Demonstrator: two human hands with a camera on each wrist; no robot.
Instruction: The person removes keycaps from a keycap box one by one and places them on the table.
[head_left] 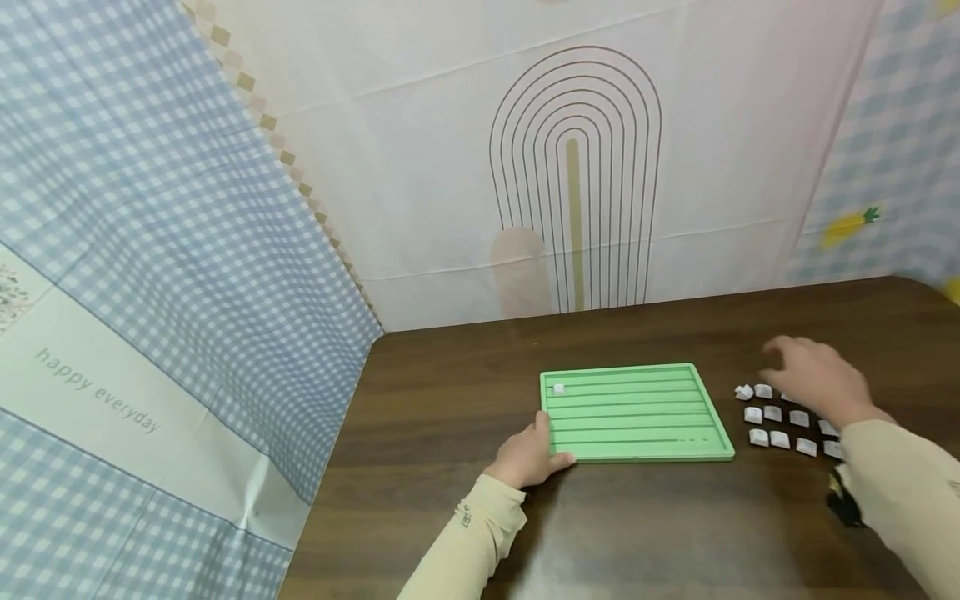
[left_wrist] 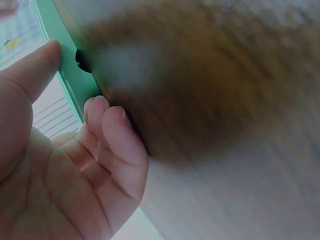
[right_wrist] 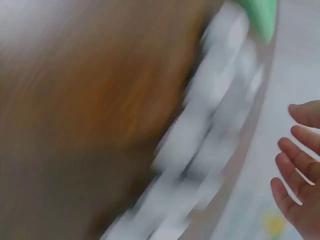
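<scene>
A light green ridged tray (head_left: 637, 410) lies flat on the table, with one small white keycap (head_left: 558, 389) near its back left corner. My left hand (head_left: 525, 454) grips the tray's front left corner, thumb along the front edge and fingers at the left side. In the left wrist view, bent fingers (left_wrist: 122, 135) sit against the green edge. To the right of the tray, several white keycaps (head_left: 772, 413) stand in rough rows. Above the back rows hovers my right hand (head_left: 821, 379), its fingers loosely bent and holding nothing; it hides some keycaps. The right wrist view shows the keycaps (right_wrist: 185, 140) blurred.
The dark wooden table (head_left: 435, 400) meets a white patterned cloth (head_left: 427, 192) at the back. A blue checked cloth (head_left: 225, 208) hangs along the left. Below the right sleeve a small black object (head_left: 843, 502) shows partly.
</scene>
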